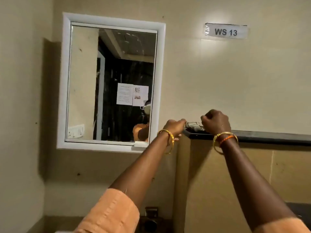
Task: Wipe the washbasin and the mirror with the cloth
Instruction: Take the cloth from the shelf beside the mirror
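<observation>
A white-framed mirror (pixel 111 81) hangs on the beige wall at the left. To its right, a folded checked cloth (pixel 194 126) lies on a dark ledge (pixel 269 136). Both arms reach up to it. My left hand (pixel 175 127) grips the cloth's left end. My right hand (pixel 216 121) is closed over the cloth's right end. The washbasin is out of view, apart from a dark tap-like fitting (pixel 151 216) at the bottom edge.
A "WS 13" label (pixel 226 31) is taped to the wall above the ledge. A tan panel (pixel 235 174) runs below the ledge. The left side wall (pixel 20 115) stands close to the mirror.
</observation>
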